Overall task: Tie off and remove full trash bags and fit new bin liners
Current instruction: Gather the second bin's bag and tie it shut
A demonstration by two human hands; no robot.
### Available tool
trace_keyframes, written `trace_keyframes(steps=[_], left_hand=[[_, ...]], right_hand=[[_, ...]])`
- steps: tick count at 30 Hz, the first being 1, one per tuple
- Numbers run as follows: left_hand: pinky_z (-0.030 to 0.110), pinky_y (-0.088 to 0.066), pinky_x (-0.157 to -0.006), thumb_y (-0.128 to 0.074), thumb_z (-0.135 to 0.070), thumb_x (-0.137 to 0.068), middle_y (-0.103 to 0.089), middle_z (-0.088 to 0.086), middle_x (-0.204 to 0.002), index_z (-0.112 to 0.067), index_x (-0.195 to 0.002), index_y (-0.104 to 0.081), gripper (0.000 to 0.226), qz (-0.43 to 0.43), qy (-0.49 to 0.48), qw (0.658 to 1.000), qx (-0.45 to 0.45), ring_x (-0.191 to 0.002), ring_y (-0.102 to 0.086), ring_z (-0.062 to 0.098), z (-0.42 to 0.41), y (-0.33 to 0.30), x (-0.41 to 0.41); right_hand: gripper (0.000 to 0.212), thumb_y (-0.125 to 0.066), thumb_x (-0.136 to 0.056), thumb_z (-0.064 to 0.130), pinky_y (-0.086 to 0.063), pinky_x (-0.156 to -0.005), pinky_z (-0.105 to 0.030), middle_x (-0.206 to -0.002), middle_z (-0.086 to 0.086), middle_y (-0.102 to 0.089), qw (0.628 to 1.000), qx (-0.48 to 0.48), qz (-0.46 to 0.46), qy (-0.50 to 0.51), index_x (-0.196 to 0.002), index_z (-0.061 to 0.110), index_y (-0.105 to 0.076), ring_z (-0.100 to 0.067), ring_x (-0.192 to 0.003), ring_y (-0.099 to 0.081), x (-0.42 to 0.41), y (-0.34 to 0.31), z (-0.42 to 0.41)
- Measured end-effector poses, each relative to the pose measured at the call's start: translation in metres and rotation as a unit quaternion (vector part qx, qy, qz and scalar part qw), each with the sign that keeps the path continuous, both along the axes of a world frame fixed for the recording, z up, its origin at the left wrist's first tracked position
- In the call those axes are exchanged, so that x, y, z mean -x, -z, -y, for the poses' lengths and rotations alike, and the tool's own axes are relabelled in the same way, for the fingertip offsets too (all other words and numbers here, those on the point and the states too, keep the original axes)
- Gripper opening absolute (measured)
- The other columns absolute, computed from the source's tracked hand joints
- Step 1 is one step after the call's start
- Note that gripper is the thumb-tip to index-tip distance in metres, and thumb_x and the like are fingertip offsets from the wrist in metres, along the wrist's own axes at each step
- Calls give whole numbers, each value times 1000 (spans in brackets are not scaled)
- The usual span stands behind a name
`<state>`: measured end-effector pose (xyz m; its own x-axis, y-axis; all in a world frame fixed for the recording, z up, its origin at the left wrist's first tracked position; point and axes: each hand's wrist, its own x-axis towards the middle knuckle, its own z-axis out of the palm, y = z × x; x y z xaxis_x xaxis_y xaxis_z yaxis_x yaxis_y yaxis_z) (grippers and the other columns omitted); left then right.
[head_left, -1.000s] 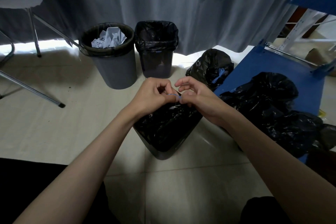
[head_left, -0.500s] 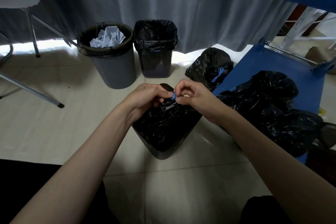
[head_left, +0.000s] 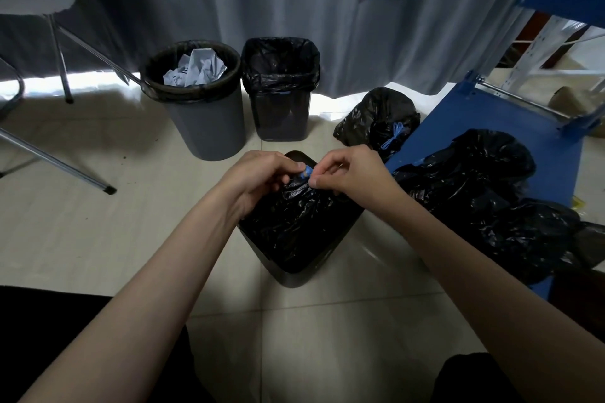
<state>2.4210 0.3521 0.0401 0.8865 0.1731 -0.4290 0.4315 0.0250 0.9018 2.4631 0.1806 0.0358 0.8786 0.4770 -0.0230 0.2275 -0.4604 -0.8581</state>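
A full black trash bag fills a dark square bin on the floor in front of me. Its gathered top carries a blue drawstring. My left hand pinches the drawstring from the left with curled fingers. My right hand pinches it from the right, and the two hands nearly touch above the bag. The knot itself is mostly hidden between my fingertips.
A round grey bin holds crumpled paper, and a square bin beside it has a black liner. A tied black bag lies behind. More black bags lie on a blue platform. Metal chair legs stand left.
My hands have stayed at the top of the bag, working the blue drawstring; the fingers shifted slightly and a bit more of the blue string shows between them.
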Motion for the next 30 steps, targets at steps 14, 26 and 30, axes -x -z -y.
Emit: trace_keyframes(steps=[14,26,30], left_hand=[[15,-36,-46,-73,-5,-80,-56,-2,-51,-14,-60,-63,24,3,20,1000,-7,-51,-48,7,1,-1,1],[14,-36,-46,-75,-9,-78,-56,1,-55,-12,-67,-66,15,5,8,999,-46,-51,-47,8,2,3,1],[19,-37,-51,-77,-9,-77,-58,3,-59,-12,-66,-66,16,19,-5,998,-65,-53,-47,10,3,4,0]], right_hand=[[18,-87,-70,32,-54,-63,-17,-63,4,-70,997,7,20,67,-73,17,-77,0,-58,-63,5,7,-7],[15,-85,-74,19,-60,-62,-26,-61,-4,-71,997,25,22,72,-73,11,-73,-18,-59,-69,6,5,-9],[17,-82,-79,22,-58,-60,-24,-59,-7,-70,995,49,44,79,-73,9,-73,-9,-50,-64,5,5,-10]])
